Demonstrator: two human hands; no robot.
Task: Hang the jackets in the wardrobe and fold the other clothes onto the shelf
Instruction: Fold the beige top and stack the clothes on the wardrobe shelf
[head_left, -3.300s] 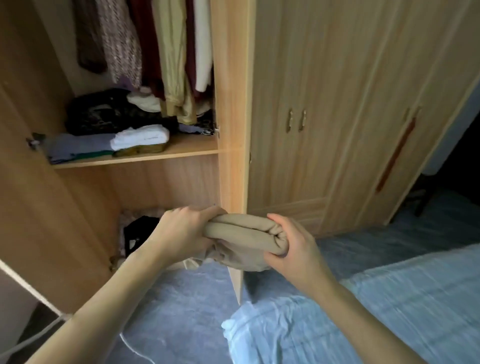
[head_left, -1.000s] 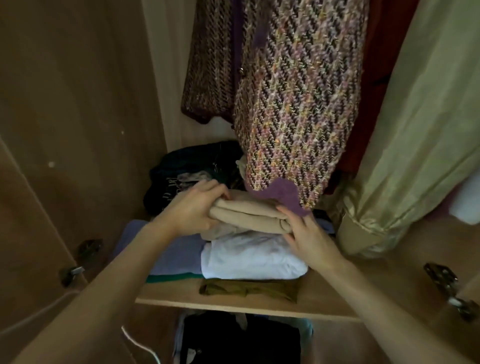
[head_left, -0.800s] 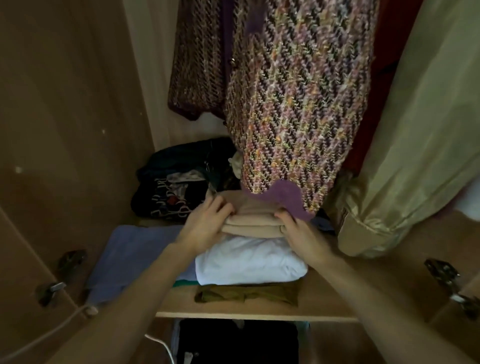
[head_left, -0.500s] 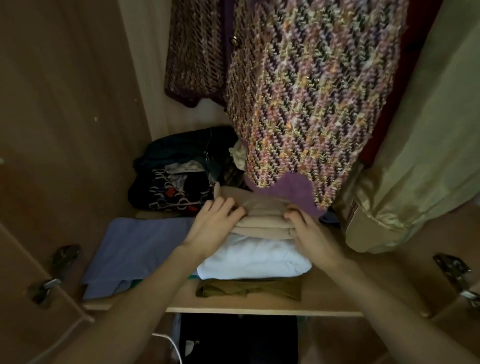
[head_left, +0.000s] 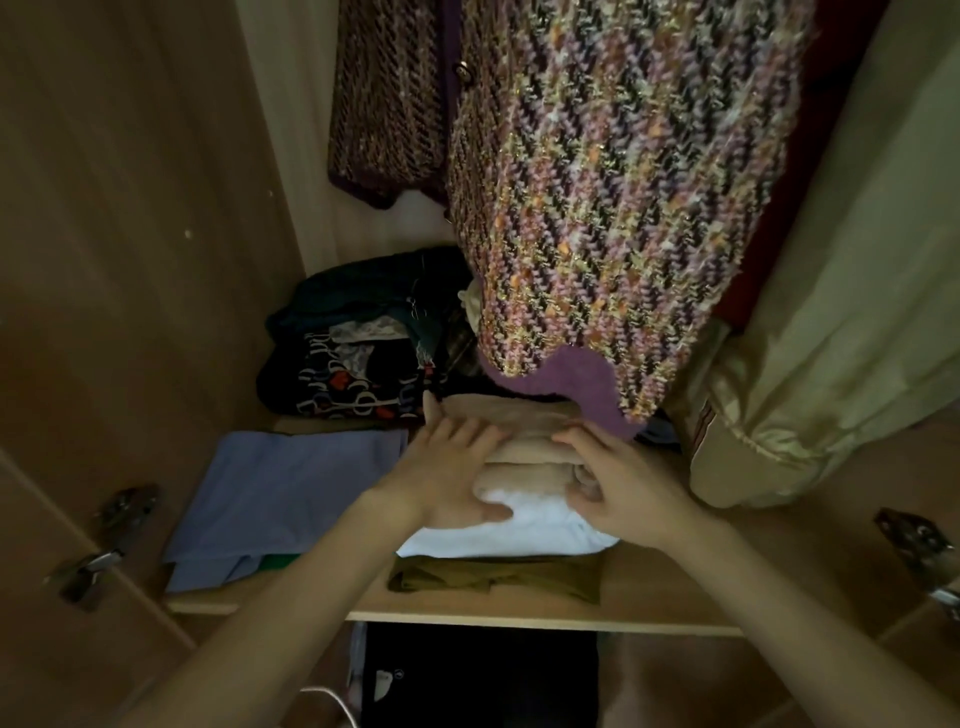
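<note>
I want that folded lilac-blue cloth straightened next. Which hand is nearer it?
Left. The left hand rests just right of the lilac-blue cloth; the right hand is farther right.

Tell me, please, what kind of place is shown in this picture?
Most likely the inside of a bedroom wardrobe. A tweed jacket hangs above a wooden shelf that holds folded clothes, among them a white garment, and a door hinge shows at the left.

tweed jacket (head_left: 613, 208) top cut off, beige garment (head_left: 524, 447) partly hidden
</note>
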